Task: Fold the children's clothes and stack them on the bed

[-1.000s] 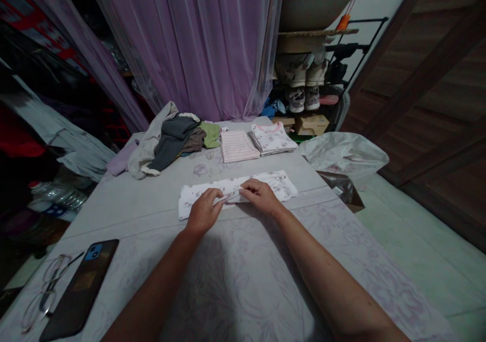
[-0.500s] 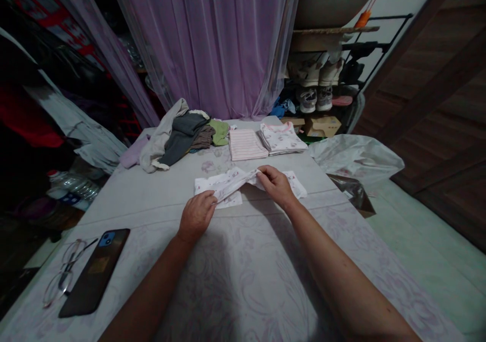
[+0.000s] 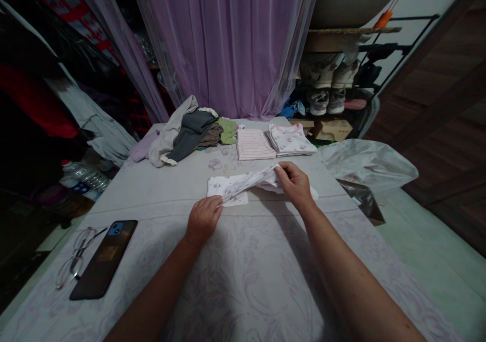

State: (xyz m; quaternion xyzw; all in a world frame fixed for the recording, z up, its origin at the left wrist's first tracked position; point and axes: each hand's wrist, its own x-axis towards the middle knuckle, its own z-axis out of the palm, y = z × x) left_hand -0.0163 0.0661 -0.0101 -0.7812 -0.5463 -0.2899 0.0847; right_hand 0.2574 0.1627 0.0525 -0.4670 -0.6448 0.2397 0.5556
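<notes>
A small white printed garment [image 3: 228, 184] lies partly folded across the table, its exact kind unclear. My left hand [image 3: 204, 218] pinches its near edge low at the left, close to the tabletop. Farther right, my right hand [image 3: 294, 182] grips the same cloth between thumb and fingers and holds that part raised, so the fabric slants up between the hands. Some of the garment's right end is hidden behind my right hand. Just beyond are a folded pink striped cloth [image 3: 255, 144] and a folded stack of printed baby clothes [image 3: 291, 139].
A heap of crumpled clothes [image 3: 193, 134] sits at the table's far left. Near the left edge lie a phone [image 3: 104, 261] and eyeglasses [image 3: 78, 256]. A clear plastic bag [image 3: 368, 162] hangs by the right edge. Behind are a purple curtain [image 3: 228, 48] and shoes [image 3: 326, 100] on a rack.
My right hand has lifted its side of the garment higher and slightly right, drawing the cloth into a slant. My left hand keeps its pinch. The whole view has shifted a little.
</notes>
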